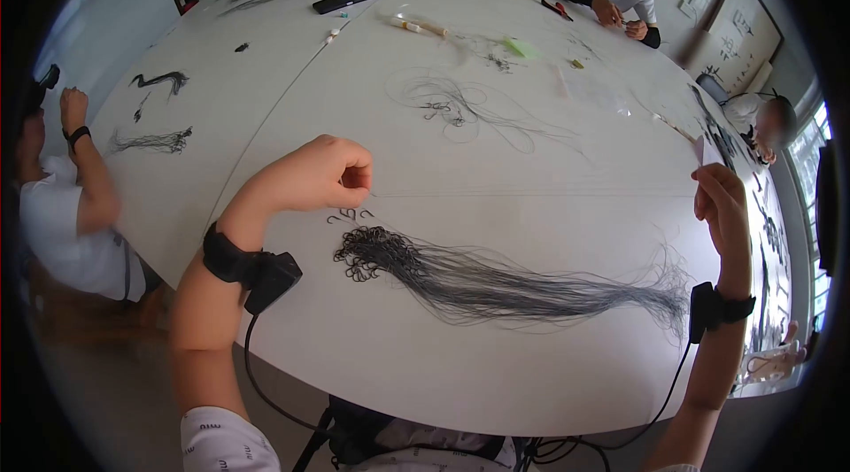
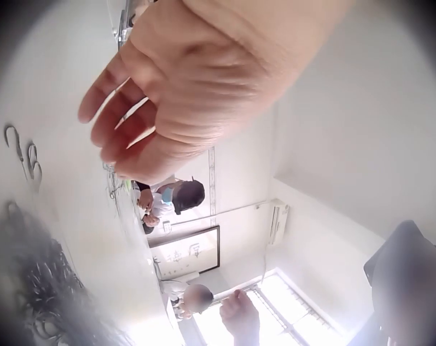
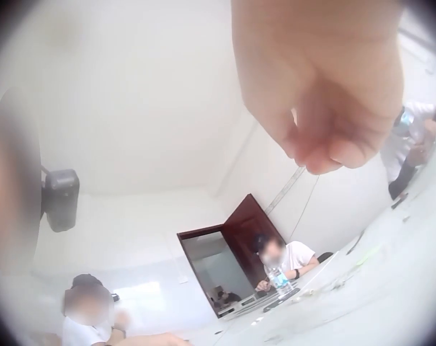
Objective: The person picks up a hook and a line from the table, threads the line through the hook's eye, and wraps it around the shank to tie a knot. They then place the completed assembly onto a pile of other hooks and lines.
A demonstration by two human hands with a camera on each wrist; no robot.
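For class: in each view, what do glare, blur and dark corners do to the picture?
Head view: dark corners frame the scene, while the table gleams along its right side; left wrist view: the window is washed out white, the hook bundle blurred; right wrist view: the right hand looks soft, the corners dark.

Windows (image 1: 807,169): bright at right — blown out in the left-wrist view
Worktop (image 1: 460,375): brightly lit, glare along right side
Edges: bowed, black corners
Hooked strands (image 2: 51,288): blurred in left-wrist view
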